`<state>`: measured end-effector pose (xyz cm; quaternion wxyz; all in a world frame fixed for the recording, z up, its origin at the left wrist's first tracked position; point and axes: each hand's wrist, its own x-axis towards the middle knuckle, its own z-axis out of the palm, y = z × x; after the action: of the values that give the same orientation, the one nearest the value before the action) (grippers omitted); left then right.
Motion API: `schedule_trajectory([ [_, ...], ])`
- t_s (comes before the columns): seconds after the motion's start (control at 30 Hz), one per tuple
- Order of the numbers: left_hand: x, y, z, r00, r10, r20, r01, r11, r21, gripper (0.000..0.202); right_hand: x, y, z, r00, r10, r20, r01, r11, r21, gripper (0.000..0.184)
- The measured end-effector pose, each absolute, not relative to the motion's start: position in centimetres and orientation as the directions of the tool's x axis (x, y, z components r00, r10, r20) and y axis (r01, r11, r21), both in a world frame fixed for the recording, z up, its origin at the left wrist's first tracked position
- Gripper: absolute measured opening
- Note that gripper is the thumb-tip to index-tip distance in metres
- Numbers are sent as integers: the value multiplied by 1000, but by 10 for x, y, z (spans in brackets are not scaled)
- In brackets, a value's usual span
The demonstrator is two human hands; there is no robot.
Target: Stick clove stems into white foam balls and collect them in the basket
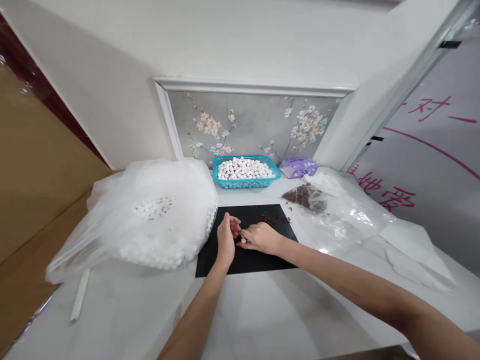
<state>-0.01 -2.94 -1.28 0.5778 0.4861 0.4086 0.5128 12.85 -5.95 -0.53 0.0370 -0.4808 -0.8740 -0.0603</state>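
A small white ball sits at the fingertips of the right hand, mostly hidden, with only a sliver showing between the two hands. The right hand looks clamped on it, its fingers curled over the top. The left hand is curled just beside the right, and its fingers hide the palm, so I cannot tell whether it holds anything. Both hands are over a black mat on the white worktop, with dark brown crumbs on the mat just ahead of them. To the left, a bulging clear plastic bag is packed with white balls. Behind the mat, a teal basket is heaped with more white balls. To the right, a dark brown clump lies in a clear bag, hard to make out through the plastic, near a purple box.
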Motion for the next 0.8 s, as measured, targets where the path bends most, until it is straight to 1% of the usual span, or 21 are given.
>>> schedule_trajectory([
  [0.3,-1,-27,-11,131,991,3,-227,27,973,59,135,-56,6,-437,895,94,898,440,-20,33],
  [0.43,0,-28,-10,127,992,-14,-236,44,971,60,150,-38,26,-390,915,104,917,396,-47,33],
  [0.53,1,-29,-9,129,991,-38,-236,68,969,60,166,-2,56,-332,935,125,939,340,-47,35],
  [0.67,0,-28,-9,133,990,-56,-231,86,969,60,187,66,94,-212,960,181,972,226,-59,37],
  [0.73,-1,-28,-9,133,989,-57,-231,87,969,61,194,96,103,-134,970,204,985,154,-82,41],
  [0.8,-1,-27,-9,133,989,-61,-228,90,969,62,198,117,103,-73,974,215,989,98,-110,40],
])
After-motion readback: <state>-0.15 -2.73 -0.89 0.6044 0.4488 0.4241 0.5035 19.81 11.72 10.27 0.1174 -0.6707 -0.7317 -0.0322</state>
